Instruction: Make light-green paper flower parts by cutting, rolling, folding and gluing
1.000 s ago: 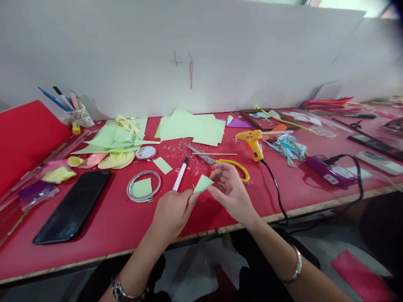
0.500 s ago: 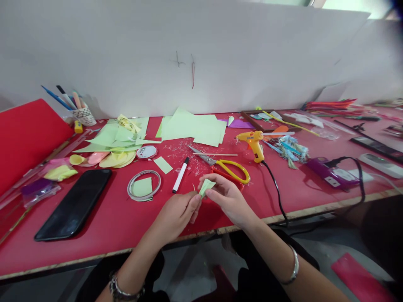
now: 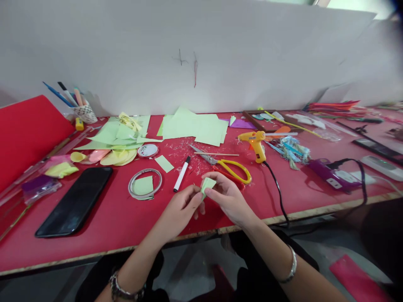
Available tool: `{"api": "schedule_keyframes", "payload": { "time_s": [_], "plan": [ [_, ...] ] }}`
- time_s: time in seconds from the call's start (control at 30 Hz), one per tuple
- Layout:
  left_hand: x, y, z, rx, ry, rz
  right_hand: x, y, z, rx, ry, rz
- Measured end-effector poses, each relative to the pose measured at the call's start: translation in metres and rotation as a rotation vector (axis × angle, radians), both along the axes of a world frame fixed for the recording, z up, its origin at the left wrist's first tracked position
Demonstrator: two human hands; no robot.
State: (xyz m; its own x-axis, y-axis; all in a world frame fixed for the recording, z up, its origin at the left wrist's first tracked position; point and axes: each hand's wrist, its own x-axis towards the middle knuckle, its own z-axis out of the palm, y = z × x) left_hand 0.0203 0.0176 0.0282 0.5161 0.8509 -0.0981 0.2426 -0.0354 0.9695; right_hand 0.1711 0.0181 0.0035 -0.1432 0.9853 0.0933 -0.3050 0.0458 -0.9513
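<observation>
Between my two hands is a small folded piece of light green paper (image 3: 208,185), above the table's front part. My left hand (image 3: 184,207) pinches its lower left end between thumb and fingers. My right hand (image 3: 228,199) grips the paper's right side, thumb in front and fingers behind. Just beyond my right hand lie scissors (image 3: 234,167) with yellow and red handles. A white marker with a black cap (image 3: 181,174) rests beyond my left hand. To the left, a tape roll (image 3: 130,186) surrounds a green paper piece (image 3: 143,185).
A black phone (image 3: 74,203) lies on the red table (image 3: 119,226) at left. Green sheets (image 3: 179,126) are near the wall. A yellow glue gun (image 3: 257,147) with a black cord stands right, near a purple power strip (image 3: 333,174). A pen cup (image 3: 85,113) stands back left.
My left fingers have shifted slightly on the folded paper, and the lower fingers look more spread. The paper's visible face has turned a little. The whole view has moved slightly.
</observation>
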Motion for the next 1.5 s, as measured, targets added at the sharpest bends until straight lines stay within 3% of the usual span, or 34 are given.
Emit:
{"api": "schedule_keyframes", "payload": {
  "time_s": [0.17, 0.37, 0.7, 0.9, 1.17, 1.37, 1.5],
  "plan": [
    [0.0005, 0.0019, 0.0010, -0.167, -0.129, -0.009, -0.0011, 0.0005, 0.0000, 0.026, 0.028, 0.007],
    [-0.0004, 0.0058, -0.0033, -0.245, -0.246, 0.006, -0.0032, 0.0001, 0.0004, 0.062, 0.067, -0.013],
    [-0.0041, 0.0079, -0.0034, -0.153, -0.162, 0.021, -0.0017, -0.0005, 0.0015, 0.059, 0.047, -0.001],
    [-0.0068, 0.0049, -0.0039, -0.075, -0.152, 0.018, -0.0034, -0.0009, 0.0008, 0.023, 0.036, -0.062],
    [-0.0036, 0.0073, -0.0043, -0.035, -0.127, 0.303, 0.0022, 0.0016, 0.0019, 0.126, -0.152, -0.071],
    [-0.0009, 0.0057, -0.0025, -0.031, -0.132, 0.097, 0.0009, 0.0008, 0.0035, 0.242, -0.309, -0.022],
    [0.0000, 0.0046, -0.0014, 0.002, -0.080, 0.102, 0.0009, 0.0007, 0.0049, 0.265, -0.354, -0.019]
  ]
}}
